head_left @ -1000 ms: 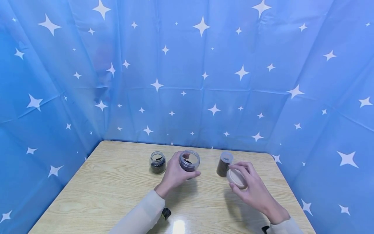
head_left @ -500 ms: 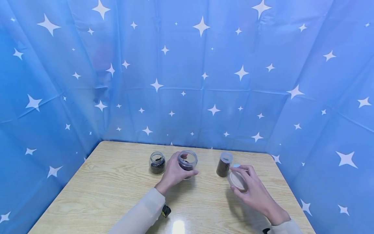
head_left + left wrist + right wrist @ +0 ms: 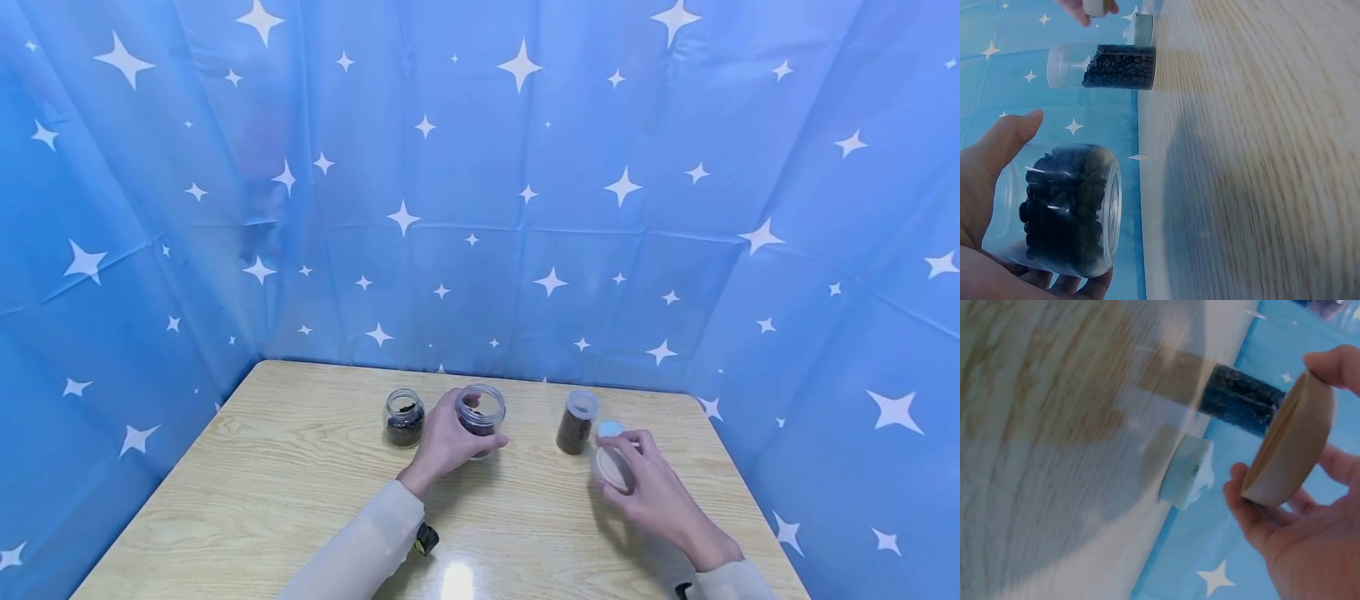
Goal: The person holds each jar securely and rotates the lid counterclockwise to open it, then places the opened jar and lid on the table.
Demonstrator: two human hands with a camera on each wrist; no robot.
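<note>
My left hand [image 3: 442, 442] grips an uncapped glass jar [image 3: 474, 423] partly filled with dark beans. In the left wrist view this jar [image 3: 1066, 209] is tilted, its base a little off the table. Between thumb and fingertips, my right hand [image 3: 663, 496] holds a beige round lid [image 3: 617, 469] by its rim. The right wrist view has the lid [image 3: 1297, 447] tipped on edge, its hollow side facing away from the palm. Just beyond it, a light blue lid [image 3: 1188, 472] lies on the table. A narrow clear jar [image 3: 574, 429] of dark beans stands to its left.
A squat glass jar [image 3: 404, 425] with dark contents stands uncapped left of my left hand. A light wood-grain table [image 3: 300, 500] carries everything. A blue star-printed curtain [image 3: 480, 292] rises behind its far edge.
The right hand and beige lid have moved slightly right, away from the narrow jar, uncovering the light blue lid. The left hand has shifted its jar slightly left.
</note>
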